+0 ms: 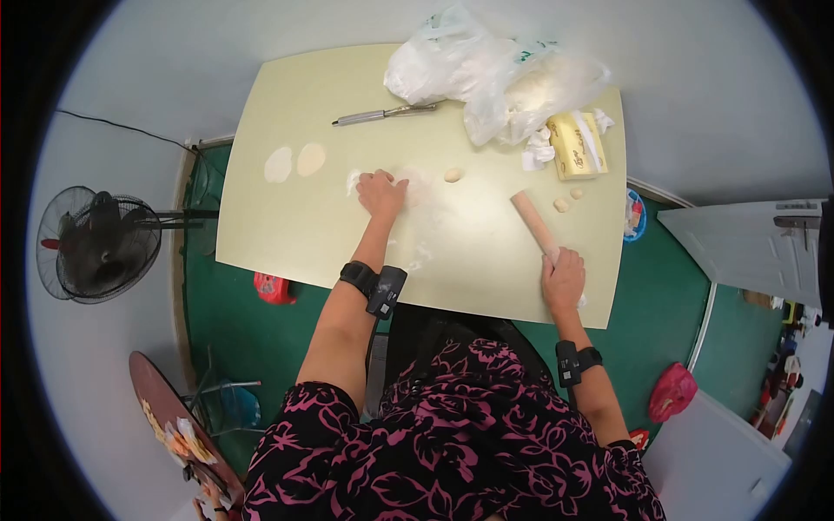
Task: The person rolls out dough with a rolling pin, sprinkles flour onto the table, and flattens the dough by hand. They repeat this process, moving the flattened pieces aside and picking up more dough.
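Observation:
My left hand rests on a patch of white flour on the table, thumb apart from the fingers, with no object seen in it. My right hand is wrapped round the near end of a wooden rolling pin, which points away and to the left. Between the hands lies a small dough piece. Two more dough pieces, one nearer and one farther, sit right of the pin. Two flat round dough wrappers, one on the left and another beside it, lie left of my left hand.
White plastic bags, a yellow tissue pack and crumpled tissue occupy the far right of the pale table. A long thin metal tool lies at the back. A fan stands left of the table.

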`<control>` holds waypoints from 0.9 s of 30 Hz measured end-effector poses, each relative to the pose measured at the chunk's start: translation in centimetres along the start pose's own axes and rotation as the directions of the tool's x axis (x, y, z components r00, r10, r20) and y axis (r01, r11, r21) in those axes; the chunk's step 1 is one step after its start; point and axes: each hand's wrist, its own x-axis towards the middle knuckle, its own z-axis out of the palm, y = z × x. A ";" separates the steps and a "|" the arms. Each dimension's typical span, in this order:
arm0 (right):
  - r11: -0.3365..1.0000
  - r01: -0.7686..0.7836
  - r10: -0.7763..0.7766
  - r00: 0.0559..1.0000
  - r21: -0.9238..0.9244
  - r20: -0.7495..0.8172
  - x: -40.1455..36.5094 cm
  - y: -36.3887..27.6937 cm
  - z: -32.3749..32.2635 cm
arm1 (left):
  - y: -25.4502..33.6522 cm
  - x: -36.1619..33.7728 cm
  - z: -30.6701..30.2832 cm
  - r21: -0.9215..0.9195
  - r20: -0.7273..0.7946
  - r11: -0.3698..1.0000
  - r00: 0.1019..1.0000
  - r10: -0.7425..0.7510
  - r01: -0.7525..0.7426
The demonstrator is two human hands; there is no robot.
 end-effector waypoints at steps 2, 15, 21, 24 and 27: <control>1.000 -0.015 0.015 1.000 0.012 0.017 0.0 -0.2 -0.4 | 0.2 -0.1 0.5 0.016 0.033 0.999 0.999 0.043 -0.044; 0.999 -0.035 0.035 0.999 0.027 0.001 -0.1 -0.3 -0.3 | -1.1 -0.1 1.6 -0.083 -0.108 0.981 0.980 0.167 -0.177; 0.999 -0.014 0.016 0.998 0.031 -0.053 -0.2 -0.2 -0.2 | -0.2 -0.7 1.1 -0.041 -0.134 0.972 0.965 0.224 -0.231; 0.999 -0.032 0.033 0.999 0.029 -0.044 -0.3 -0.4 -0.5 | 0.2 -1.0 -2.9 -0.058 -0.250 0.917 0.895 0.370 -0.396; 0.998 -0.039 0.040 0.999 0.039 -0.030 -0.1 -0.2 -0.3 | 1.3 -2.3 -4.2 -0.087 -0.305 0.817 0.796 0.523 -0.570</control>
